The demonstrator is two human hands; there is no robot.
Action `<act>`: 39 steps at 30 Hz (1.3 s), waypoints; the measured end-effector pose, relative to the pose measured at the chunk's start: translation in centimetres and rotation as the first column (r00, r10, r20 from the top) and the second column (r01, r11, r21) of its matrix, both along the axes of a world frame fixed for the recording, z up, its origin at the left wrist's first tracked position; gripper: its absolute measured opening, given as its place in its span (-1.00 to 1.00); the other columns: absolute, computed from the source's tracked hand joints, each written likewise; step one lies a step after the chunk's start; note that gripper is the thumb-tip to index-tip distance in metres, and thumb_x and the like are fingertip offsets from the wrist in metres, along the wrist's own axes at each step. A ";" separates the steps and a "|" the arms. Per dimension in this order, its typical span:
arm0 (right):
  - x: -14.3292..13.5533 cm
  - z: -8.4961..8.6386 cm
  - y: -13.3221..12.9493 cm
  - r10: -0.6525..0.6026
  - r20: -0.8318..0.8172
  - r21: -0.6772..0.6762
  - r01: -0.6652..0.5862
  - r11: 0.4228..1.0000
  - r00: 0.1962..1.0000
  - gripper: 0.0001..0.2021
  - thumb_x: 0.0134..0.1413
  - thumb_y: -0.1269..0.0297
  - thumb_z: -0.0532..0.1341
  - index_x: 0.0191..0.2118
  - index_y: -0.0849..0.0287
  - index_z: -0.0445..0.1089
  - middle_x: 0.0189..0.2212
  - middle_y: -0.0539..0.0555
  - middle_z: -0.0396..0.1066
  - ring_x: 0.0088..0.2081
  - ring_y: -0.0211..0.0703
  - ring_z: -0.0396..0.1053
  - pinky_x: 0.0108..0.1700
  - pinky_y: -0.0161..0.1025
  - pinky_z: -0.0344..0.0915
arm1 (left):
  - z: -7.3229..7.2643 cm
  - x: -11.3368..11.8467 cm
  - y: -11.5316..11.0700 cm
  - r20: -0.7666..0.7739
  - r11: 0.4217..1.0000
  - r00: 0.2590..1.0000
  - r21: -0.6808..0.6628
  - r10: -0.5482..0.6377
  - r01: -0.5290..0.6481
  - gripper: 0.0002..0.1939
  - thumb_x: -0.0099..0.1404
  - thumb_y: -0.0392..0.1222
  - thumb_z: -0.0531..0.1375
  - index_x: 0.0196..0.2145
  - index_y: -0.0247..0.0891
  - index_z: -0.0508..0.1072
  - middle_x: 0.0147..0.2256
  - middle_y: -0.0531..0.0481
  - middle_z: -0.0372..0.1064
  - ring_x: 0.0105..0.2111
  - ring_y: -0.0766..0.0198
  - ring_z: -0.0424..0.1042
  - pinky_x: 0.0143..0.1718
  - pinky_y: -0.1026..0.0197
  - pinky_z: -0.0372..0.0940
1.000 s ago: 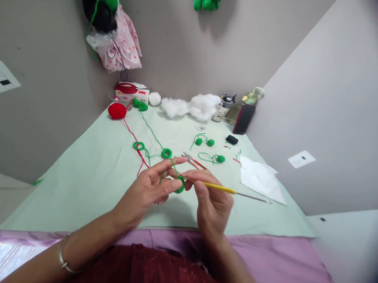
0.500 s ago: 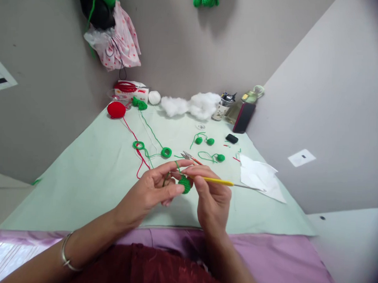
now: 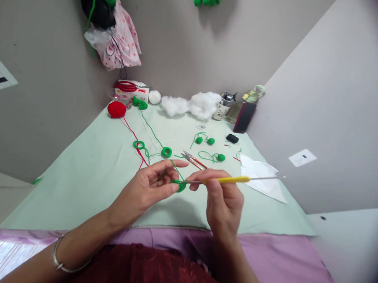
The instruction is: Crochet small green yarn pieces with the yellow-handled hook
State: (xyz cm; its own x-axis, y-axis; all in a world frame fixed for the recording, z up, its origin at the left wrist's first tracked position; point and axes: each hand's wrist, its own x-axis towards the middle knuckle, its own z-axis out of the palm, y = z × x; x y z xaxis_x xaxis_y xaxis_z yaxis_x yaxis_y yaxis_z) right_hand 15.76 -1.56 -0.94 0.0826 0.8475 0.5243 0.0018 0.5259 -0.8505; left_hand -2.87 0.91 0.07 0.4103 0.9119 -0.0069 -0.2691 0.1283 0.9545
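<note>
My left hand point(image 3: 154, 184) pinches a small green crochet piece point(image 3: 181, 186) between thumb and fingers, and a strand of green yarn runs from its raised forefinger down to the piece. In my right hand point(image 3: 224, 197) is a crochet hook point(image 3: 235, 180) with a yellow handle, gripped like a pen. The hook's thin metal shaft reaches the upper edge of the crochet piece; whether its tip sits inside a stitch I cannot tell. Just beyond my fingers, thread snips point(image 3: 194, 160) with orange handles lie on the table.
Small green crochet balls point(image 3: 220, 158) with yarn tails lie beyond my right hand. Green rings point(image 3: 166, 152) and red yarn point(image 3: 117, 110) are at the left. White stuffing point(image 3: 204, 105), a pen cup point(image 3: 221, 108) and a phone point(image 3: 244, 117) stand along the back; white paper point(image 3: 262, 178) lies right.
My right hand has moved right and slightly down with the hook, away from my left hand. The green piece has tilted and shows less of itself; the yarn now stretches straight from the forefinger.
</note>
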 end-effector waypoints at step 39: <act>-1.1 -1.7 -0.2 -0.414 0.389 0.492 0.194 0.849 0.823 -0.63 0.31 0.52 0.25 0.11 -0.01 0.55 -0.13 0.12 0.61 -0.15 -0.08 0.57 -0.18 -0.13 0.54 | -0.3 1.1 0.1 0.219 0.940 0.976 -0.335 0.011 0.064 -0.55 0.21 -0.09 0.48 0.05 -0.20 0.67 -0.41 0.14 0.32 -0.58 0.53 -0.07 -0.32 0.32 0.23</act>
State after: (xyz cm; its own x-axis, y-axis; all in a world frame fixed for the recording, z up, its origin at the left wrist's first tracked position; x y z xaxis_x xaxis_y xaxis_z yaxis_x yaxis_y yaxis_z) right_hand 14.65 -1.79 -2.68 -0.0473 0.5124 0.8574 0.5579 0.7256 -0.4028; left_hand -1.75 1.03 -0.26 0.4605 0.8595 -0.2220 -0.4545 0.4431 0.7727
